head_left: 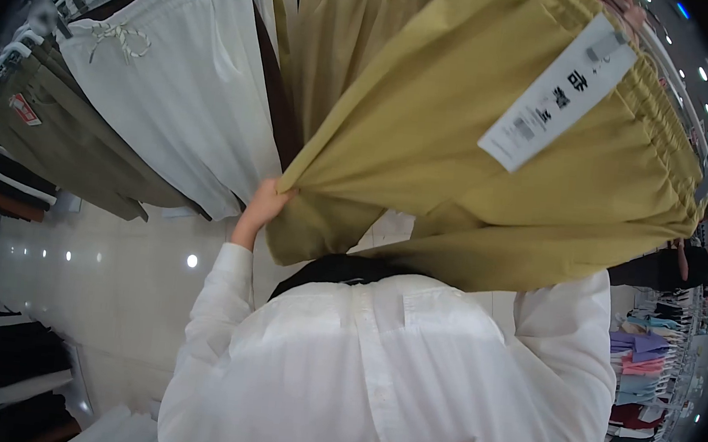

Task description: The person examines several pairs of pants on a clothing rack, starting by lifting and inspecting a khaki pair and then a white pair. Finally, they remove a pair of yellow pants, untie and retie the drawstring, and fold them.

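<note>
Mustard-yellow trousers [432, 118] with an elastic waistband spread across the upper middle and right. My left hand [268, 204] is closed on their left edge, fingers pinching the fabric. A long white tag [558, 96] with dark print and a barcode hangs on the trousers' front. At the top right, near the waistband, a small blurred part of my right hand [632, 13] shows; its fingers are mostly hidden. White trousers [185, 77] with a drawstring hang to the left of my left hand, and tan trousers [346, 37] hang behind the yellow pair.
Olive trousers [69, 130] with a red-and-white tag hang at the left. Folded dark clothes [12, 359] lie lower left, near the shiny floor [126, 284]. At the right are a rack of coloured clothes [643, 360] and another person in black [665, 266].
</note>
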Demonstrator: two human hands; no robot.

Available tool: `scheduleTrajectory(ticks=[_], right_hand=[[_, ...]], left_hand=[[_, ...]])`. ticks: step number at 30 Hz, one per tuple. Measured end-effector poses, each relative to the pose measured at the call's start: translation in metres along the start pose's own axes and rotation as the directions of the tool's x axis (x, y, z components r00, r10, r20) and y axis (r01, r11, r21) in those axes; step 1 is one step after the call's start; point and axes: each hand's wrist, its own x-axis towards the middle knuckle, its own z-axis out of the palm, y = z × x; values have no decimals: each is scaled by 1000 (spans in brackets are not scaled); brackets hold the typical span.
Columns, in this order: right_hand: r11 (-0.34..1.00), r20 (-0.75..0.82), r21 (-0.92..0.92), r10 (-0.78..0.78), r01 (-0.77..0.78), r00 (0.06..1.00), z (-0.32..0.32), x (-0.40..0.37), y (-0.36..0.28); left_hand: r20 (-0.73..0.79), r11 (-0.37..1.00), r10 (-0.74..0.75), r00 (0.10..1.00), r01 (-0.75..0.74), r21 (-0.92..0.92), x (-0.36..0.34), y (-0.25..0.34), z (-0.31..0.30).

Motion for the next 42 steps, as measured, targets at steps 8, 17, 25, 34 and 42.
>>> scheduleTrajectory(ticks=[8,17,25,34,42], right_hand=[[990,-20,-65,-124,123,992,-1,35,33],[894,-54,-228,-406,385,912,27,40,-41],[541,115,-795,-310,275,944,20,52,-44],[-26,454,-891,-51,454,889,77,36,-27],[4,628,-778,14,628,778,98,10,4]], left_hand=[[202,873,205,958,-86,-479,-10,56,32],[201,883,274,940,-163,-441,-16,82,37],[283,921,288,915,-183,-343,-16,74,28],[353,927,275,894,-149,-344,-7,43,30],[363,908,112,925,52,-415,5,-2,28]])
